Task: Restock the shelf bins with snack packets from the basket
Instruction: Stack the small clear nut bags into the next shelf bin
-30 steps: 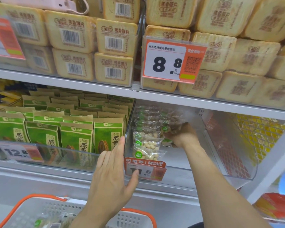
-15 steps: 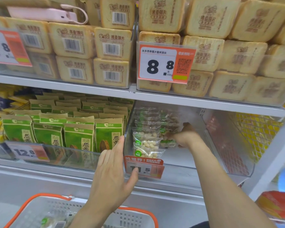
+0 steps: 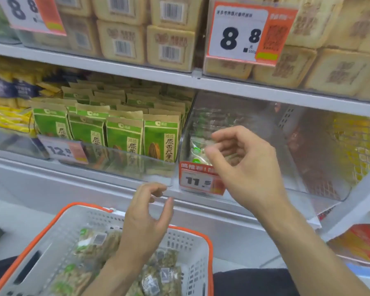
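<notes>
Two hands show: the left hand and the right hand. One basket sits at the bottom edge, holding several snack packets, too blurred and overlapped to count. Four green packets stand in the front row of their bin, with more rows behind. Three price tags read clearly: two marked 8.8, one 11.5; a fourth begins with 12.

Shop aisle, stocked shelves of packaged snacks, price tags on clear bins, shopping basket below
</notes>
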Action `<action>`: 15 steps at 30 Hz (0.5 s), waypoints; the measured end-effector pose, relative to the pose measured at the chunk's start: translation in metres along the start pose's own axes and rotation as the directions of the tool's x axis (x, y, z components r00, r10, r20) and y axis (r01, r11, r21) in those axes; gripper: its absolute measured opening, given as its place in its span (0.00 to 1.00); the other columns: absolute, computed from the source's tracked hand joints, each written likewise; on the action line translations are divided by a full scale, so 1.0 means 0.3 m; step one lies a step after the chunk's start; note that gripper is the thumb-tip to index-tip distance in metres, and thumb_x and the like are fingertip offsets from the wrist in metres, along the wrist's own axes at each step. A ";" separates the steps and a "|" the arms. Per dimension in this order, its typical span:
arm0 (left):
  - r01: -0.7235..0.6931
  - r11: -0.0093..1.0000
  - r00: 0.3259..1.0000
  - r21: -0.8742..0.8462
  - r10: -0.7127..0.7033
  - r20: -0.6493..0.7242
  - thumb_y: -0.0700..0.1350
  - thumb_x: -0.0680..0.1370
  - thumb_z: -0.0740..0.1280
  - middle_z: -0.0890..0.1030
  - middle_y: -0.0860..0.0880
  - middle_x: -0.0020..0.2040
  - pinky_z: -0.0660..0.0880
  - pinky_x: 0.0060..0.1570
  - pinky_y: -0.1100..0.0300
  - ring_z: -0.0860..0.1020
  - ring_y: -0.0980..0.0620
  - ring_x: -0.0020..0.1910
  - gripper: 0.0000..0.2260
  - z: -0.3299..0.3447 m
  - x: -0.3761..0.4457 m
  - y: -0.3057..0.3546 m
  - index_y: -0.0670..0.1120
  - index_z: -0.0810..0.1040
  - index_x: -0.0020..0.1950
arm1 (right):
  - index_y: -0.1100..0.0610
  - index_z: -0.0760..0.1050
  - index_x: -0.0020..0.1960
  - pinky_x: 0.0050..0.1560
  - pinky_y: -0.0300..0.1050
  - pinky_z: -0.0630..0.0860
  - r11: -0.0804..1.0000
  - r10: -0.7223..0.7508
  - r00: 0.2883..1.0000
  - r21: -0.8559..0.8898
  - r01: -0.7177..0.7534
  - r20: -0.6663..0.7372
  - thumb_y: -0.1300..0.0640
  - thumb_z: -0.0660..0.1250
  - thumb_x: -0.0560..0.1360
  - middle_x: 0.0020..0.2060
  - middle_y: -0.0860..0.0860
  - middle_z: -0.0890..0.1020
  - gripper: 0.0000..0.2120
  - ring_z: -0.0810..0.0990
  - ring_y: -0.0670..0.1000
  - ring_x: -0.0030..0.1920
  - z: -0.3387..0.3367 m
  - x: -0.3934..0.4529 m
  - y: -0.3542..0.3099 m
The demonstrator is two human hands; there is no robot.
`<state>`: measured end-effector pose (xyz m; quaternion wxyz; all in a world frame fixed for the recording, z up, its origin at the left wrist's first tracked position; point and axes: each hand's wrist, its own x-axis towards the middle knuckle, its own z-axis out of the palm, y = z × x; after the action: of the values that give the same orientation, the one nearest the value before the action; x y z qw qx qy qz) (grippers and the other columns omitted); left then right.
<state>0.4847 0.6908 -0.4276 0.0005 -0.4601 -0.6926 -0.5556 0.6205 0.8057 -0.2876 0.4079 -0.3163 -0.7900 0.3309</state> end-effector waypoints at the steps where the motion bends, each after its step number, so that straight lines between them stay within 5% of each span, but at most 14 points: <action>1: 0.096 0.995 0.994 0.037 -0.098 0.056 0.47 0.77 0.71 0.78 0.57 0.49 0.67 0.48 0.75 0.75 0.63 0.51 0.09 -0.002 -0.049 -0.068 0.52 0.75 0.55 | 0.50 0.78 0.52 0.38 0.32 0.74 1.000 -0.029 0.998 0.009 0.028 0.064 0.59 0.73 0.73 0.38 0.44 0.82 0.10 0.81 0.44 0.41 0.039 -0.036 -0.012; 3: 0.279 0.942 0.938 0.184 -0.309 0.160 0.51 0.77 0.71 0.79 0.56 0.49 0.68 0.47 0.72 0.76 0.61 0.50 0.10 -0.011 -0.160 -0.223 0.51 0.76 0.56 | 0.49 0.75 0.58 0.40 0.35 0.75 0.999 -0.045 0.968 -0.009 0.049 0.248 0.56 0.72 0.75 0.42 0.43 0.81 0.13 0.80 0.44 0.44 0.128 -0.107 -0.005; 6: 0.412 0.783 0.768 0.466 -0.573 0.284 0.63 0.75 0.65 0.79 0.51 0.47 0.71 0.45 0.59 0.78 0.50 0.50 0.21 -0.040 -0.333 -0.406 0.47 0.76 0.55 | 0.46 0.71 0.63 0.45 0.45 0.78 0.989 0.002 0.844 -0.124 0.077 0.536 0.50 0.69 0.76 0.47 0.41 0.78 0.16 0.79 0.44 0.46 0.269 -0.210 0.066; 11: 0.473 0.468 0.341 0.746 -0.878 0.334 0.61 0.76 0.65 0.77 0.46 0.58 0.74 0.51 0.54 0.74 0.45 0.59 0.24 -0.103 -0.553 -0.538 0.45 0.69 0.63 | 0.52 0.69 0.65 0.54 0.51 0.76 0.917 0.253 0.574 -0.382 0.113 0.779 0.49 0.65 0.78 0.55 0.50 0.78 0.17 0.78 0.53 0.54 0.529 -0.396 0.315; 15: 0.359 0.483 0.316 0.798 -0.868 0.384 0.61 0.77 0.63 0.75 0.47 0.64 0.71 0.63 0.50 0.66 0.44 0.68 0.27 -0.107 -0.651 -0.582 0.45 0.67 0.68 | 0.55 0.67 0.68 0.55 0.50 0.77 0.835 0.526 0.338 -0.550 -0.029 0.780 0.53 0.66 0.76 0.60 0.54 0.77 0.22 0.77 0.55 0.57 0.643 -0.552 0.544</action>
<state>0.4694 0.5488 -0.6496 -0.3770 -0.2965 -0.8773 -0.0151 0.5707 0.7218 -0.5735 -0.2421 -0.2996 -0.8633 0.3260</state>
